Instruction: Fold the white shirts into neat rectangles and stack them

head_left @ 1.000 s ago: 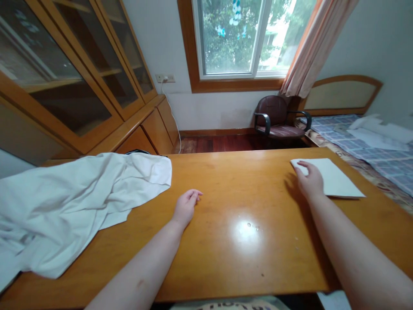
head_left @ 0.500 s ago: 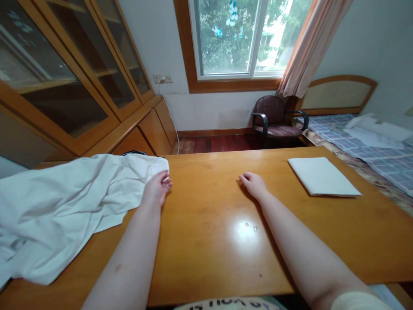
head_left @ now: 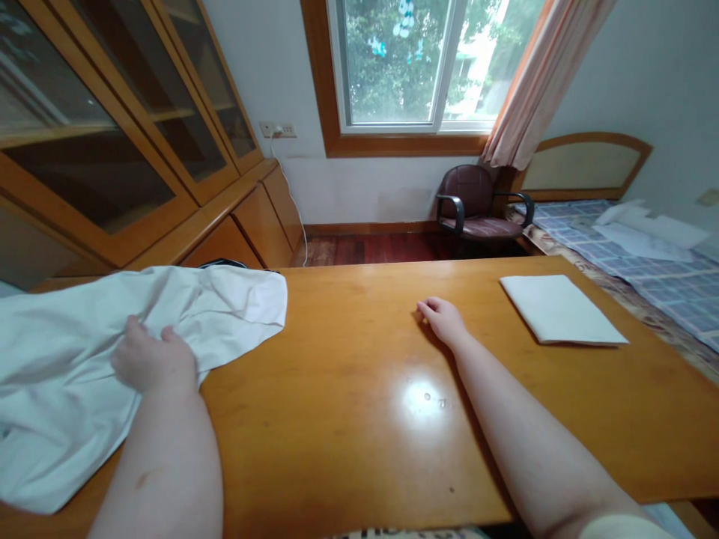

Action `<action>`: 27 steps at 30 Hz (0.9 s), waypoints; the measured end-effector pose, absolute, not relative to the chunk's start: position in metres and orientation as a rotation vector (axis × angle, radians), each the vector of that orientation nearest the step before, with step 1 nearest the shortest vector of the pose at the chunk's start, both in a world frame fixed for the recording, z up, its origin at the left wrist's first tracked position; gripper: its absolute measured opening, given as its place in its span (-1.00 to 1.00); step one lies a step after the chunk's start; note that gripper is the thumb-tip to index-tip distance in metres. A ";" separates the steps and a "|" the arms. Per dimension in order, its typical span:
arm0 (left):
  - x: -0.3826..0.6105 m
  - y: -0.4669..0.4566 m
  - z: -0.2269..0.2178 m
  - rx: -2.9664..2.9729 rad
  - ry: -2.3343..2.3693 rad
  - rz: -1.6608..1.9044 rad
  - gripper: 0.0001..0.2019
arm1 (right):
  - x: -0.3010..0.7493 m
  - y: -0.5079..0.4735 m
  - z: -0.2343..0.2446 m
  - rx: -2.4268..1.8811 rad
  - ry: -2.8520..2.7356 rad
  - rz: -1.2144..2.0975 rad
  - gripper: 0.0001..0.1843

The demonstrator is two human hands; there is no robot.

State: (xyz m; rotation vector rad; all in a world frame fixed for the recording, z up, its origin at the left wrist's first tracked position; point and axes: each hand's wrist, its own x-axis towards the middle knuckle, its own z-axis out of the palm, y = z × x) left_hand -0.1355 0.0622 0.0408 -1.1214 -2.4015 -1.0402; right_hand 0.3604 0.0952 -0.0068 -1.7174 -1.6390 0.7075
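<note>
A crumpled white cloth (head_left: 225, 307) lies over the left part of the wooden table (head_left: 337, 419). My left hand (head_left: 154, 358) is over the middle of this cloth, back of the hand up, with thumb and forefinger apart; the other fingers are partly hidden. Whether it touches the cloth I cannot tell. On the table right of centre rests my right hand (head_left: 443, 320), its fingers curled together with nothing seen in them. Farther right lies a folded white sheet (head_left: 565, 308), flat and apart from my right hand.
A glass-doored wooden cabinet (head_left: 135, 202) stands along the left. Behind the table are a brown armchair (head_left: 472, 198) and a window (head_left: 393, 82) with a pink curtain (head_left: 544, 82). To the right is a bed (head_left: 663, 277) with white papers on it.
My left hand has moved left, from the cloth's right end to over its middle, and its thumb and forefinger have spread. My right hand has stayed in place.
</note>
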 end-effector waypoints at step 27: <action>-0.048 0.074 0.047 -2.910 -2.150 -0.606 -0.61 | 0.362 0.096 -0.009 -1.728 -1.619 0.721 -0.60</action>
